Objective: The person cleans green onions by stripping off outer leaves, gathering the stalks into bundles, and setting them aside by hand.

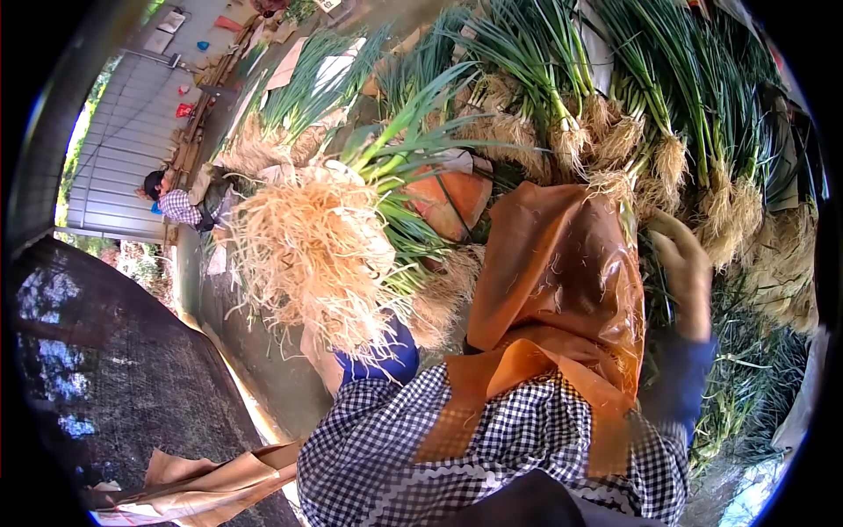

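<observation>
A big bunch of green onions [307, 250], its pale stringy roots toward the camera, stands up at the end of my left arm, beyond the blue cuff. The roots hide my left hand. My right hand [685, 263] is on the right, blurred, beside the roots of a green onion [619, 184] at the edge of the brown apron [562, 272]. Its fingers point up and left; whether they grip anything is not clear. The apron covers my lap.
Rows of green onions [527, 61] lie across the top and right. Loose green leaves [746, 378] lie at the lower right. Another person [180, 204] sits at the left by a pale metal wall [118, 145]. Dark netting [123, 378] hangs at the lower left.
</observation>
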{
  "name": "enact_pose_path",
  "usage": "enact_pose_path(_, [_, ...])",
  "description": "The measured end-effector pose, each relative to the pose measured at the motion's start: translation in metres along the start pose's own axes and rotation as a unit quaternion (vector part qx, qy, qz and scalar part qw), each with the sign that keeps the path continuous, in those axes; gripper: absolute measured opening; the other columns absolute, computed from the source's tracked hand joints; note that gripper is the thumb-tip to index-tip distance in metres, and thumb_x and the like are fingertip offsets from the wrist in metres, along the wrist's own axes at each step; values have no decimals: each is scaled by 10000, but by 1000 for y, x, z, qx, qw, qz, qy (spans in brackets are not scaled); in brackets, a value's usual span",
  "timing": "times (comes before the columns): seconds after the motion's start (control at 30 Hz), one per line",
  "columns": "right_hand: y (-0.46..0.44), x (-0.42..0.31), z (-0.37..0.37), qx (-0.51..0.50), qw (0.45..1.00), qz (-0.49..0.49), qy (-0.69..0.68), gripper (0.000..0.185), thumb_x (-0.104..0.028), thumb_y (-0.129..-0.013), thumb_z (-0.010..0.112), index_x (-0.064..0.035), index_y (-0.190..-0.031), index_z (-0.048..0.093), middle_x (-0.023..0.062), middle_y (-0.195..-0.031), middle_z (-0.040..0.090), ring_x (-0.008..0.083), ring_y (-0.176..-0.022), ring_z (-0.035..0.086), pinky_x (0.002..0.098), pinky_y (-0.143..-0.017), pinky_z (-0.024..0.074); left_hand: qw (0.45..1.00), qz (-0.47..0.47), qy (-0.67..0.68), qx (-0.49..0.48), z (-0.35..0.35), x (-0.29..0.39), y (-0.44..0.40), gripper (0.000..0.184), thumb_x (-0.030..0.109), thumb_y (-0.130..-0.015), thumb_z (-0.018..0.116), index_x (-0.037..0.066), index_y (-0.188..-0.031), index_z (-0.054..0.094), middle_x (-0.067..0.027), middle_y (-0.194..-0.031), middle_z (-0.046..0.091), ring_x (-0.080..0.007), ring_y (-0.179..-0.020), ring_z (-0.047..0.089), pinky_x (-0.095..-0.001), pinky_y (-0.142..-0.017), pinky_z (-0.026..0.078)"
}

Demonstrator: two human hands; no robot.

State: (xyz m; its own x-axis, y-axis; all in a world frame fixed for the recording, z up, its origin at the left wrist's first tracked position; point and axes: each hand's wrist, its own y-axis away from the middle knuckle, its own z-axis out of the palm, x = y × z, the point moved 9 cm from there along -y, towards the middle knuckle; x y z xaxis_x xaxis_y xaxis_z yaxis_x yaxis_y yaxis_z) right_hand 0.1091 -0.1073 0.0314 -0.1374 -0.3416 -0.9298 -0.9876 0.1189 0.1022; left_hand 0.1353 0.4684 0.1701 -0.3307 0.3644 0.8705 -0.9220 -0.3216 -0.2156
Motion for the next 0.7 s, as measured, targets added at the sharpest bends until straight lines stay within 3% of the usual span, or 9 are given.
enact_pose_path(0.03, [-10, -34, 48, -88, 978, -35, -187, 396, -159, -840, 628, 34, -1176, 545, 97, -1064, 622, 131, -902, 595, 229, -779, 469, 1000, -1, -1, 1, -1, -1, -1, 349, 101, -814, 543, -21, -1138, 499, -108, -916, 600, -217, -854, 583, -313, -779, 492])
enact_pose_path(0.07, [-16, -77, 98, -244, 937, -200, -147, 524, -229, -832, 648, 66, -1231, 480, 143, -1149, 573, 176, -978, 574, 263, -835, 458, 1000, 0, 0, 2, -1, -1, -1, 347, 100, -814, 543, -20, -1137, 500, -108, -915, 601, -217, -854, 584, -314, -780, 492])
enact_pose_path(0.17, [-12, -159, 196, -369, 833, -368, -188, 775, -521, -798, 605, 55, -1276, 401, 216, -1241, 494, 298, -1131, 496, 392, -977, 375, 1000, 1, -2, 4, -1, 0, 0, 342, 97, -814, 542, -20, -1132, 503, -110, -914, 601, -220, -854, 585, -318, -782, 493])
enact_pose_path(0.23, [5, -191, 226, -327, 813, -478, -63, 531, -414, -816, 638, -1, -1119, 498, 171, -952, 573, 294, -860, 579, 372, -721, 465, 1000, 2, -5, 8, -3, 1, 1, 338, 95, -814, 542, -19, -1130, 505, -110, -913, 602, -221, -854, 586, -321, -783, 493])
enact_pose_path(0.3, [17, -203, 230, -274, 753, -592, -92, 298, -322, -875, 588, -39, -957, 540, 143, -757, 531, 291, -717, 555, 377, -598, 421, 1000, 2, -9, 12, -7, 3, 1, 334, 93, -814, 542, -19, -1127, 507, -111, -913, 602, -223, -854, 587, -323, -785, 494])
enact_pose_path(0.37, [27, -198, 215, -337, 716, -591, -157, 234, -260, -924, 515, -48, -827, 542, 105, -637, 482, 239, -571, 516, 346, -529, 389, 1000, 5, -7, 14, -10, 6, 0, 331, 91, -813, 541, -19, -1124, 509, -112, -912, 603, -224, -854, 587, -325, -786, 495])
enact_pose_path(0.5, [19, -159, 132, -467, 705, -484, -226, 306, -240, -959, 385, -49, -820, 580, 51, -672, 563, 170, -546, 520, 301, -528, 428, 1000, 5, -8, 15, -20, 8, -7, 324, 88, -813, 541, -18, -1118, 513, -113, -910, 604, -227, -854, 589, -330, -789, 496])
enact_pose_path(0.6, [-28, -51, 32, -173, 928, -276, -183, 296, -286, -943, 408, -93, -787, 570, 5, -661, 498, 103, -560, 444, 257, -515, 355, 1000, 12, -9, 18, -33, 18, -10, 318, 85, -813, 540, -17, -1113, 515, -115, -909, 605, -230, -855, 590, -334, -792, 496])
enact_pose_path(0.7, [-39, 41, -57, -8, 999, -46, -20, 337, -286, -961, 394, -127, -677, 478, -32, -610, 345, 65, -540, 291, 213, -497, 238, 999, 24, -14, 28, -51, 30, -14, 313, 82, -813, 540, -17, -1109, 518, -116, -908, 605, -232, -855, 591, -338, -794, 497])
